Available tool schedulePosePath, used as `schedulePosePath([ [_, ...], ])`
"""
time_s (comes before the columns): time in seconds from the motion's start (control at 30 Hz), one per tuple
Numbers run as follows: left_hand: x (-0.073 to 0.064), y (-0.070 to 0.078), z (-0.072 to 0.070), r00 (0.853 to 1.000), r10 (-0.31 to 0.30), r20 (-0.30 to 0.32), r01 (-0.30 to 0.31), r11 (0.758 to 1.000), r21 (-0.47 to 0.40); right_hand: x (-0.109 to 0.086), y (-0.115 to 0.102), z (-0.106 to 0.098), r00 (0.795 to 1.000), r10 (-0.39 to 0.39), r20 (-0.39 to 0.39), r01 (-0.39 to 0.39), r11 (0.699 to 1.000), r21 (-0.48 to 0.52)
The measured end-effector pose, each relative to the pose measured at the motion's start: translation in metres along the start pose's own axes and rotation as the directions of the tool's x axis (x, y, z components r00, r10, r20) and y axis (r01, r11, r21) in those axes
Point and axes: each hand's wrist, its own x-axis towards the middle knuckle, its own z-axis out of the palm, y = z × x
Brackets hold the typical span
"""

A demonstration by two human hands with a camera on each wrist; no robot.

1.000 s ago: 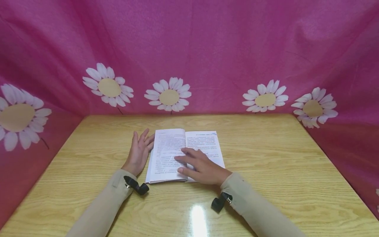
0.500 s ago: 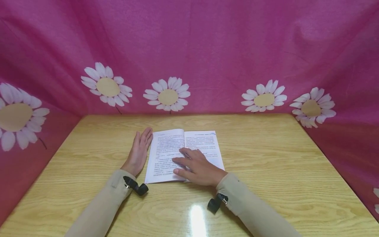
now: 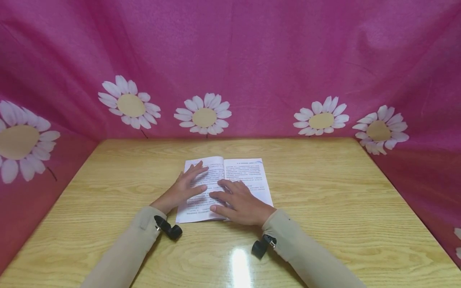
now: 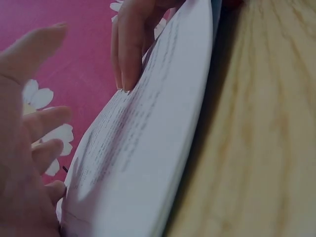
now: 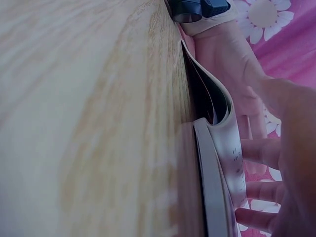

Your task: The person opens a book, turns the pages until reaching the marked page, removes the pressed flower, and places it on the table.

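Note:
An open book (image 3: 248, 170) with printed white pages lies on the wooden table. My left hand (image 3: 185, 190) is spread over its left page, fingers apart and pointing up the page; in the left wrist view the thumb and fingertips (image 4: 54, 116) are held off most of the paper. Near the spine, my right hand (image 3: 245, 204) rests across the book with its fingertips on the inner part of the left page. Seen from the right wrist, those fingers (image 5: 261, 190) touch the page surface, and the left-hand pages (image 5: 224, 111) arch up from the spine.
The wooden table (image 3: 324, 208) stretches around the book on every side. A pink curtain (image 3: 252, 60) with white daisies encloses its back and sides. Small black cameras are strapped at both wrists, one of them the left wrist camera (image 3: 169, 228).
The left hand has moved right, from beside the book's left edge to over the left page. That page now lies flatter than a second ago. The right hand has shifted slightly left.

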Motion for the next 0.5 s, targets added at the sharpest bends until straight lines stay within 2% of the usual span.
schedulePosePath([
  [0.1, 0.0022, -0.0065, 0.0019, 0.999, 0.019, 0.03, -0.022, 0.991, 0.13, -0.0004, -0.0001, -0.0003, 1.0, 0.0, 0.005, 0.0, 1.0, -0.001],
  [0.3, 0.0021, -0.004, 0.0043, 0.997, -0.009, 0.082, -0.012, 0.968, 0.252, -0.0007, -0.0003, -0.0015, 1.0, -0.003, 0.013, 0.003, 1.0, -0.005],
  [0.5, 0.0009, -0.0022, 0.0103, 0.995, -0.017, 0.101, -0.023, 0.92, 0.39, -0.001, 0.0001, -0.0016, 1.0, -0.005, 0.005, 0.005, 1.0, -0.008],
])
